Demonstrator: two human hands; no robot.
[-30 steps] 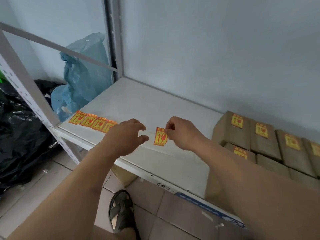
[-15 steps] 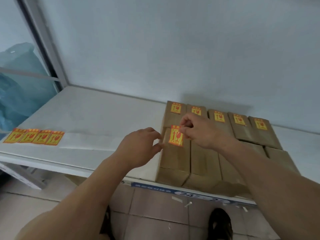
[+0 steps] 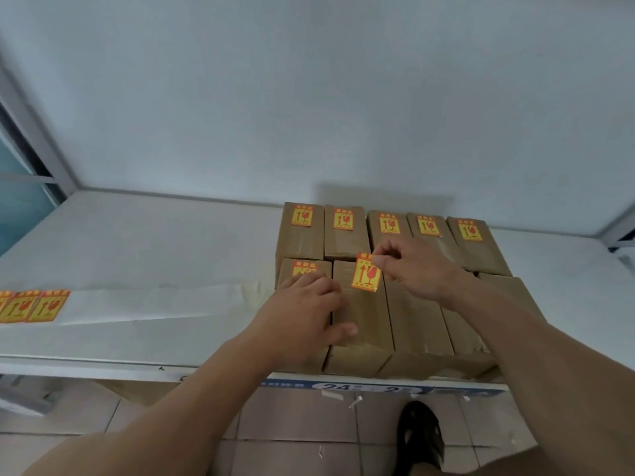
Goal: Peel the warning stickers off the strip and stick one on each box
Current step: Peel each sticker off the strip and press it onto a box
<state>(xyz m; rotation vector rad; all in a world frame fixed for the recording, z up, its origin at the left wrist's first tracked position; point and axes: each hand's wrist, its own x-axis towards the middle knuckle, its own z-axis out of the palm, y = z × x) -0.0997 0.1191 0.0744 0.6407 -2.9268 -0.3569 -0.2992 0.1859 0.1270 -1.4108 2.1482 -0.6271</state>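
Stickers are the whole game, and the ones not yet used sit far out to the left of both hands: the strip (image 3: 144, 304) lies flat on the shelf (image 3: 154, 235), white backing bare along most of its length, unpeeled labels (image 3: 32, 305) at its far left end. Moving right, the left hand (image 3: 302, 317) lies spread with fingers relaxed across the tops of two front-row boxes, gripping nothing, just steadying; under its fingertips the leftmost front box (image 3: 292, 269) already shows a label. Just right of that hand, the peeled sticker (image 3: 366, 276) hangs by its top corner over the next box (image 3: 367, 324), whether it touches the cardboard yet I cannot tell. Further right, the right hand (image 3: 415, 269) pinches that corner between thumb and forefinger, other fingers curled. Beyond its knuckles, the back row (image 3: 381, 228) carries five labels.

Handling call: this thing looks feather-light, thin and floppy, tacky on the back, likely to curl or fold onto itself. A corner pinch seems best, minimal glue contact; lay one edge first, then smooth down flat.
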